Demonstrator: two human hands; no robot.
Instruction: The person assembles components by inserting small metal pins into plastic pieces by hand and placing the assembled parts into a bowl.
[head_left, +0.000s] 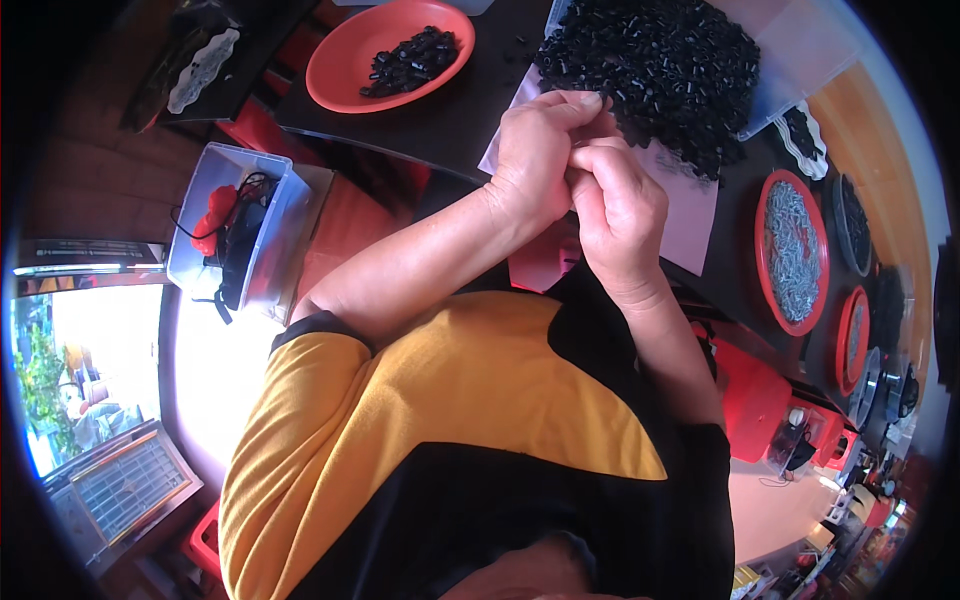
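My left hand [540,140] and my right hand [622,210] meet over the near edge of a heap of small black tube-like pieces [650,70]. Both have their fingers bent in and pinched close together. Whatever sits between the fingertips is hidden or too small to name. Beneath the hands a pinkish sheet [682,215] lies on the dark table [440,135]. The black heap spreads over the far part of that sheet, spilling from a clear plastic container [800,60].
At the far left, a red plate [335,65] carries a smaller pile of black pieces. To the right stand a red bowl [765,270] of silver metal pieces like screws and a smaller red bowl [845,370]. A clear bin [265,285] with cables is left of the table.
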